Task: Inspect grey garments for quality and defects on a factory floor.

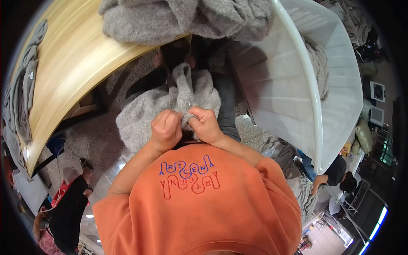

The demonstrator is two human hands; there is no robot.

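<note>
The big white plastic tub [297,85] tilts at about 2 o'clock, and the grey pile [170,19] on the wooden table [72,63] hangs over the edge at 12, so my worry is a bump sending either one down onto the work. Dead centre, the grey fuzzy garment [170,106] droops from both fists: left hand [165,129] and right hand [206,123] are clenched tight on one small bunched bit, so honestly a hard tug could stretch or snag the knit there.
</note>
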